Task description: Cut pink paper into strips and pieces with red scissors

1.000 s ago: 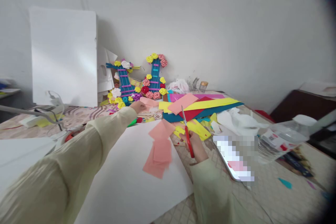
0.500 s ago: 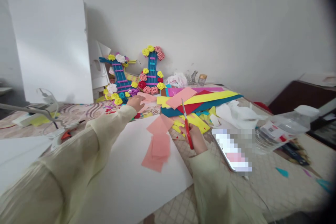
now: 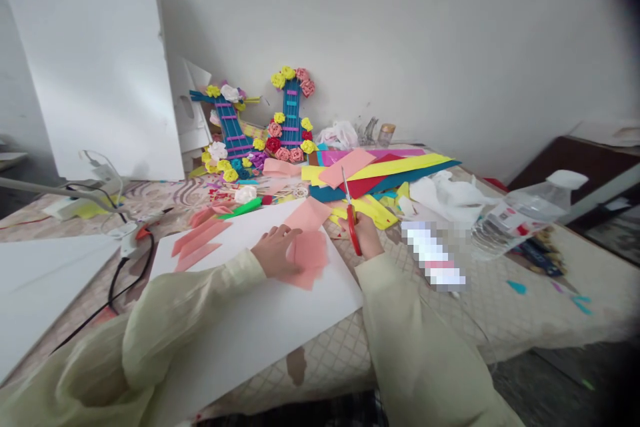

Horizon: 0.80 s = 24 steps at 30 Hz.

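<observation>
My left hand [image 3: 275, 251] lies on a small stack of pink paper pieces [image 3: 309, 255] in the middle of a white board [image 3: 260, 320]; its fingers curl over the stack's left edge. My right hand [image 3: 367, 235] is closed round red-handled scissors [image 3: 351, 217], blades pointing up and away. More pink strips [image 3: 199, 240] lie at the board's far left corner.
Coloured paper sheets [image 3: 380, 177] are piled behind the board. Two blue ladder-like crafts with paper roses [image 3: 287, 123] lean on the wall. A plastic water bottle [image 3: 520, 213] lies at the right, a phone [image 3: 433, 257] beside my right hand. A glue gun with cable [image 3: 133, 240] sits left.
My left hand has drawn back from the far side of the table, near the rose crafts, onto the pink pieces on the board. The right hand with the scissors has hardly moved.
</observation>
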Each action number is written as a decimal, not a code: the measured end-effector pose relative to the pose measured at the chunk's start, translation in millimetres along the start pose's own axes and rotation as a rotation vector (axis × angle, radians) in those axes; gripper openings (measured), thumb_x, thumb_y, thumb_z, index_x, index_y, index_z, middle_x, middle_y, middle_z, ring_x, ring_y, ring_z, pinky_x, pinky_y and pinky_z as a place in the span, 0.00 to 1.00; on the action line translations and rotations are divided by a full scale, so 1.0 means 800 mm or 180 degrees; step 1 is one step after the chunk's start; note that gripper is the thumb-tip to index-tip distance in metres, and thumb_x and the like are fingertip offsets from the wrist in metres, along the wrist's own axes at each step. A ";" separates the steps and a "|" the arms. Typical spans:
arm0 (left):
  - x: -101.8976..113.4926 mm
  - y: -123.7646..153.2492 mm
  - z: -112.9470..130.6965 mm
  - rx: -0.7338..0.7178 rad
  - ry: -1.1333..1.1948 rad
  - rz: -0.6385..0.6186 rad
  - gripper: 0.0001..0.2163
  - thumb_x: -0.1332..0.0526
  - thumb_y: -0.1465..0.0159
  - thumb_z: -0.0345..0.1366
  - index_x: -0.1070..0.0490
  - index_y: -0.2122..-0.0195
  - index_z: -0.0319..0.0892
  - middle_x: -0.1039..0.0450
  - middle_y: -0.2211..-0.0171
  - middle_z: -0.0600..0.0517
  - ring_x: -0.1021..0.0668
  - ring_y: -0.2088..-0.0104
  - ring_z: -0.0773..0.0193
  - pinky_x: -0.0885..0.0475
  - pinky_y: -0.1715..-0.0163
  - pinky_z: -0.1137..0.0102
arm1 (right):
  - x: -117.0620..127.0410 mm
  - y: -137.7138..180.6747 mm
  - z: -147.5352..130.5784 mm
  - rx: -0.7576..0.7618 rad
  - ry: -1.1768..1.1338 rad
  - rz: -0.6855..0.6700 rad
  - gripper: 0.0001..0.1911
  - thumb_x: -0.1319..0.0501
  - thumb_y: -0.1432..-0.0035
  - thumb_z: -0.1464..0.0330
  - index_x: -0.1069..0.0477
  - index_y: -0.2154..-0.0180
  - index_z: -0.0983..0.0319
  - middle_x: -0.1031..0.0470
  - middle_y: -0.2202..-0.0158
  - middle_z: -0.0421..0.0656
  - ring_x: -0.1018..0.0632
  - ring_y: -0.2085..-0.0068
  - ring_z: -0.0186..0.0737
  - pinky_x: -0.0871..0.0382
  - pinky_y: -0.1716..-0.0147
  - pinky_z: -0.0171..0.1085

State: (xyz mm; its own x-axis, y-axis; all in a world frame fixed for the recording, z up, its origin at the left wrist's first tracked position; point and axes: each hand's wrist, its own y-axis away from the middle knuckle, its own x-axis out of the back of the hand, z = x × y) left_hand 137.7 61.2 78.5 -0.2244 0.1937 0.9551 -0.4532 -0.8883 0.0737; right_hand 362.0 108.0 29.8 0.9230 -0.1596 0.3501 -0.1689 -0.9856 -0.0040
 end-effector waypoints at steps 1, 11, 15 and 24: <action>0.002 0.004 -0.002 -0.0030 0.0024 -0.0056 0.36 0.37 0.54 0.46 0.43 0.44 0.42 0.38 0.49 0.40 0.34 0.50 0.44 0.39 0.53 0.52 | 0.000 0.000 0.000 0.0005 0.0050 -0.0012 0.10 0.42 0.42 0.64 0.33 0.68 0.66 0.32 0.76 0.35 0.31 0.78 0.28 0.34 0.78 0.30; 0.002 0.026 -0.007 0.0017 0.0129 -0.0131 0.25 0.45 0.45 0.48 0.39 0.47 0.45 0.38 0.48 0.44 0.35 0.49 0.49 0.39 0.52 0.55 | 0.003 0.014 -0.015 0.0237 0.0509 -0.0284 0.11 0.41 0.43 0.64 0.31 0.69 0.66 0.29 0.75 0.37 0.27 0.74 0.31 0.31 0.71 0.36; -0.002 0.026 -0.003 0.0299 0.0019 -0.0050 0.26 0.41 0.49 0.47 0.37 0.52 0.36 0.36 0.53 0.39 0.34 0.52 0.46 0.39 0.54 0.54 | 0.003 0.017 -0.019 0.0330 0.0817 -0.0178 0.13 0.41 0.45 0.61 0.31 0.68 0.66 0.28 0.74 0.38 0.26 0.72 0.34 0.31 0.68 0.37; 0.021 0.028 -0.019 -0.0028 -0.0055 -0.0830 0.29 0.34 0.61 0.35 0.37 0.55 0.39 0.34 0.57 0.45 0.29 0.58 0.54 0.34 0.61 0.66 | 0.033 0.023 -0.030 0.0183 0.1974 0.0271 0.10 0.39 0.49 0.63 0.32 0.71 0.65 0.29 0.73 0.41 0.29 0.72 0.35 0.38 0.72 0.35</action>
State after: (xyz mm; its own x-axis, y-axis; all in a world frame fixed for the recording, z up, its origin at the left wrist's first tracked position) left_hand 110.5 51.2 91.8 -0.0842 0.4084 0.9089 -0.5014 -0.8057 0.3155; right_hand 374.8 86.7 61.7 0.5320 -0.1928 0.8245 -0.1981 -0.9751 -0.1002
